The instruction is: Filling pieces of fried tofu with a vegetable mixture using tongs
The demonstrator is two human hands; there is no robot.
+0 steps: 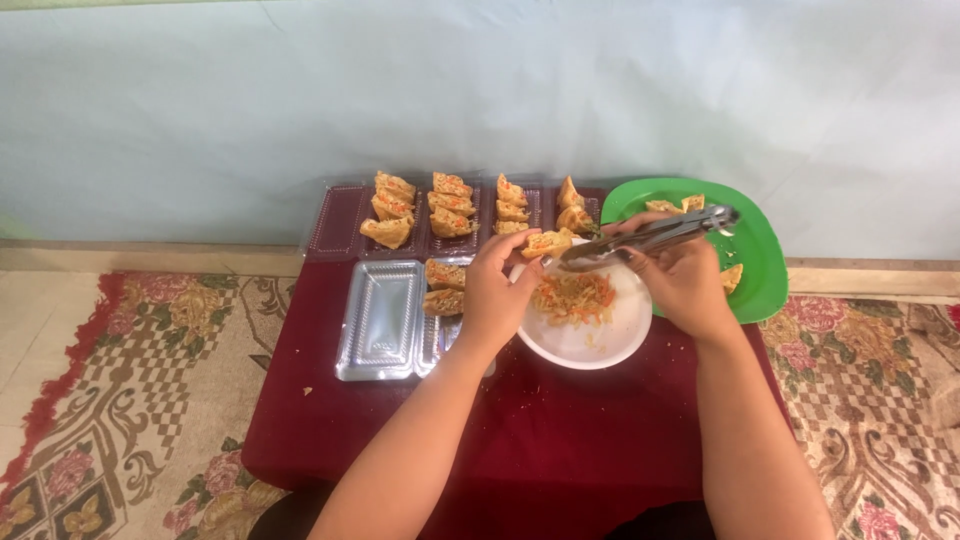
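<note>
1. The left hand (497, 290) pinches a stuffed tofu piece (548, 243) above the far rim of the white bowl (585, 345).
2. The right hand (682, 278) grips metal tongs (650, 238), their tips at the tofu piece.
3. The bowl holds shredded filling (573, 297).
4. A green plate (765, 250) lies just right; clear trays (380, 320) of filled pieces sit left and behind on the red table (520, 430).

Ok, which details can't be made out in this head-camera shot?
- Clear tray under the left hand: its right part is hidden by the hand and wrist.
- Tongs in the right hand: tips too small to tell what they grip.
- Green plate: the right hand covers its left part.
</note>
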